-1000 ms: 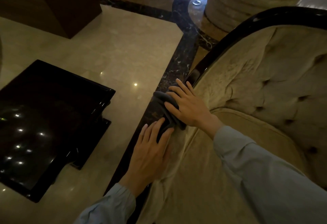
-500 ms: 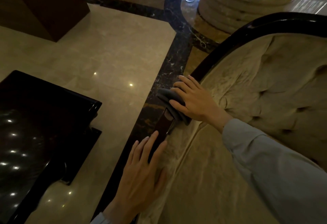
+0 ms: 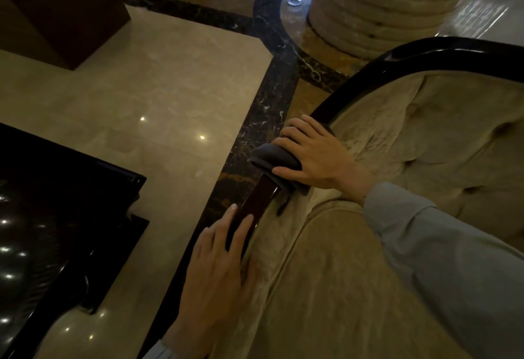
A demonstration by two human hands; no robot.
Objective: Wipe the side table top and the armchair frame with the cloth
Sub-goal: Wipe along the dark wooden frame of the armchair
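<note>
**Kid:** Cloth [image 3: 273, 157] is what this job is about, right? Where is it?

**Helper:** It sits on the dark wood rail [image 3: 256, 205] of the armchair, bunched up under the right hand. But start close to us. See the left hand [image 3: 218, 279]?

**Kid:** Yes. Its fingers are flat and a bit spread. It holds nothing.

**Helper:** It lies on the rail and the soft side of the chair. I think it props the person up while they lean over.

**Kid:** And the right hand [image 3: 320, 157]?

**Helper:** It is a little farther along the rail. Its fingers bend over the cloth and push it down on the wood, with the thumb on the near edge. Pushing down is how the cloth rubs off dust.

**Kid:** Why is the cloth folded thick?

**Helper:** Maybe so it fits the thin rail.

**Kid:** What is past it?

**Helper:** The rail curves up and around the chair back [image 3: 442, 49]. That part likely needs wiping too. The black side table [image 3: 65, 197] stands to the left, well apart. I cannot tell if it is clean.
</note>
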